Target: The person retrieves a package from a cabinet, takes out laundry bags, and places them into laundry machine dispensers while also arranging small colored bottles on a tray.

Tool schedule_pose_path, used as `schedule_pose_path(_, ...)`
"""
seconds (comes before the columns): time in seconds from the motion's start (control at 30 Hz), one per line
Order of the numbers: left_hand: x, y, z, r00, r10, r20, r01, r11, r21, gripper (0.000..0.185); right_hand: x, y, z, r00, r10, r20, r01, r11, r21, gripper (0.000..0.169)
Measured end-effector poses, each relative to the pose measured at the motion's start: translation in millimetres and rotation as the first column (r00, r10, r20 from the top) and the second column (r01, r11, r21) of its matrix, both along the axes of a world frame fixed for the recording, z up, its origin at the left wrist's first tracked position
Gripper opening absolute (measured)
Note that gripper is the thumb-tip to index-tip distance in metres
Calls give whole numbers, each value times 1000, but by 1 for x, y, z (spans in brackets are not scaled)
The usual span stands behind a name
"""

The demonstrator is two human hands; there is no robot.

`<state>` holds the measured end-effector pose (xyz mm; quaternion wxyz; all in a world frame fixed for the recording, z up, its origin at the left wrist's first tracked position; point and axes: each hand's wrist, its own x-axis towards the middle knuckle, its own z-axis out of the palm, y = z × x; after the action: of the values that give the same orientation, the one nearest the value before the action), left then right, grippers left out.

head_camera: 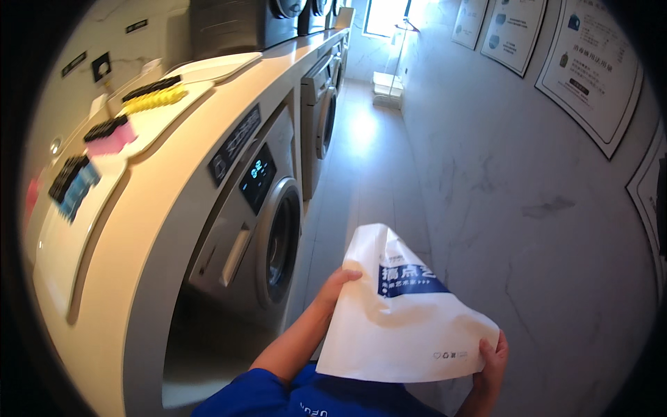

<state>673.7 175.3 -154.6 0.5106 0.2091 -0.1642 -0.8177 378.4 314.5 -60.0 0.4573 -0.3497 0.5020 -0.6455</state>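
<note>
A white bag [385, 333], which looks like paper and bears a blue printed panel, is spread between my two hands in front of my body. My left hand [336, 289] grips its left edge, thumb on the near face and the other fingers hidden behind. At the lower right corner, my right hand [492, 354] pinches the bag between thumb and fingers. The bag's upper end is creased and narrows to a blunt point. Whether anything is inside it I cannot tell.
To the left, a front-loading washing machine [234, 234] with a lit display stands under a pale counter [151, 193]. White trays [88, 208] hold black-topped blue, pink and yellow sponge-like items [156, 96]. Framed notices [591, 73] hang on the marbled right wall. A white bin [387, 88] stands farther along the aisle.
</note>
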Motion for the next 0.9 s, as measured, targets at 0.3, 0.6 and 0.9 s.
schedule_pose_path(0.3,-10,-211,45,987,115,114,-95,981,-172,42,-7,-201,-21,996,-31,83,41,992,-123,34)
schedule_pose_path(0.6,24,-381,61,859,506,75,-488,855,-174,44,-10,-512,7,926,373,62,-349,905,-242,45)
schedule_pose_path(0.9,57,-471,89,648,762,7,-712,609,-349,57,85,-834,56,585,786,-203,-811,557,-181,42)
